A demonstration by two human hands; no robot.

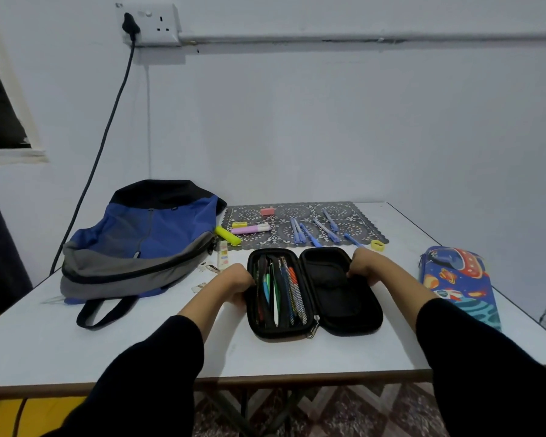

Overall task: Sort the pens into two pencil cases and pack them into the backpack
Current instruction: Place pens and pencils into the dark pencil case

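From the head camera, the black pencil case point(334, 294) lies spread open at the near middle of the table point(76, 342). Its left half is filled with mixed pens point(279, 288) and its right half is bare. The left hand point(234, 283) curls over the case's left rim and the right hand point(364, 266) curls over its right rim, a two-sided hold that probably keeps both halves flat and steady, or readies them for folding shut. Beyond it, blue pens point(312, 230) lie loose on a patterned mat point(360, 209), seemingly left for the space-print pencil case point(459, 282), which lies closed at the right. The backpack point(139, 241) slumps at the far left, within reach for packing once both cases are filled.
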